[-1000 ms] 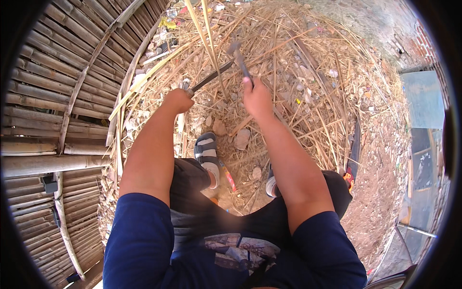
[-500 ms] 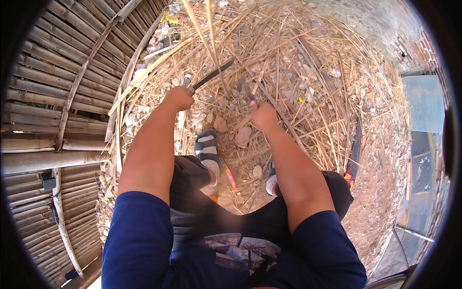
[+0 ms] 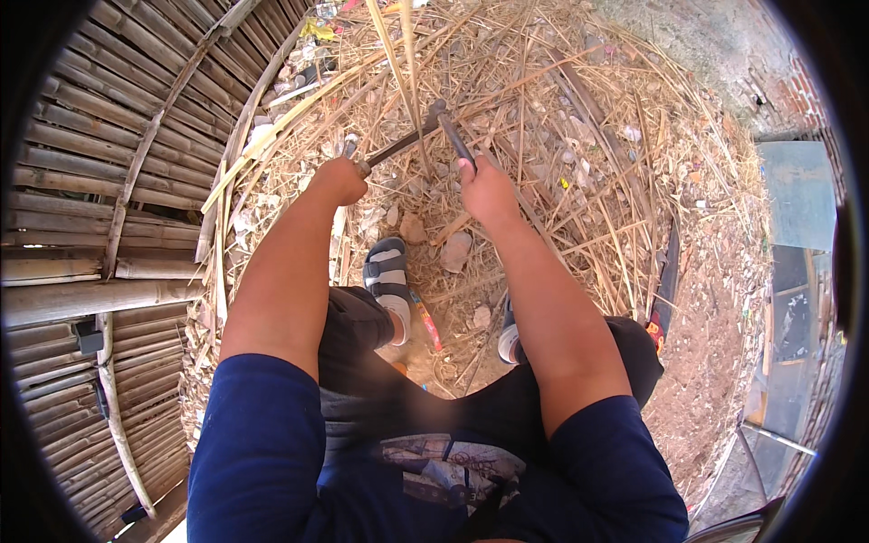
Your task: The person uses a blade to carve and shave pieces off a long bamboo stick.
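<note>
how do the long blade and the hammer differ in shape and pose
The long blade is narrow and straight, while the hammer has a slim shaft ending in a chunky head. The blade slants up and rightward from the left grip; the hammer leans up and leftward from the right grip. Both look dark, and their far ends meet in view, though actual contact is unclear.

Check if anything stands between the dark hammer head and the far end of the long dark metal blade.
Nothing visible does: the dark hammer head overlaps the tip of the long dark metal blade in view; contact is unclear. Long yellowish strips cross the blade beside it, toward the left hand.
</note>
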{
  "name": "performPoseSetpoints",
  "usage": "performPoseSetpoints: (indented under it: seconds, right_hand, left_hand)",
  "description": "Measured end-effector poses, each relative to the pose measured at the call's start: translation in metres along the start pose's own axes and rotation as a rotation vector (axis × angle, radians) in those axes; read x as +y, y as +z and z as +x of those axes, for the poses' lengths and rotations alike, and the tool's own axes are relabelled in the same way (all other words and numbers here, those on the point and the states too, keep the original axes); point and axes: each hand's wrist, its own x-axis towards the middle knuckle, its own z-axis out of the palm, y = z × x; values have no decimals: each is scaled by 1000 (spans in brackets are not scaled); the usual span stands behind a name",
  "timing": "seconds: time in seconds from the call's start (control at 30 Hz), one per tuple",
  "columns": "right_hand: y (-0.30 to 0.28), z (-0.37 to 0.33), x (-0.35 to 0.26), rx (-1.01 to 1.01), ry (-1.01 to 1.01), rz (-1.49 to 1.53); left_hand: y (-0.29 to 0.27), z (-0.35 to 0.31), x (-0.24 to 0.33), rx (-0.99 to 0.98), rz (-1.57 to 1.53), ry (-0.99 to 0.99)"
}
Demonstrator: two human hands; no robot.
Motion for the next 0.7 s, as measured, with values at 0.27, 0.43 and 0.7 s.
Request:
performPoseSetpoints:
  seconds: [0.27, 0.43, 0.7]
  right_hand:
    - [-37, 8, -36, 245, -68, 275]
    - [-1, 3, -2, 218, -44, 155]
    - [11, 22, 27, 212, -39, 117]
  left_hand:
    - [-3, -5, 14, -13, -29, -14]
    - [-2, 1, 15, -14, 4, 13]
    - [15, 30, -10, -26, 156, 49]
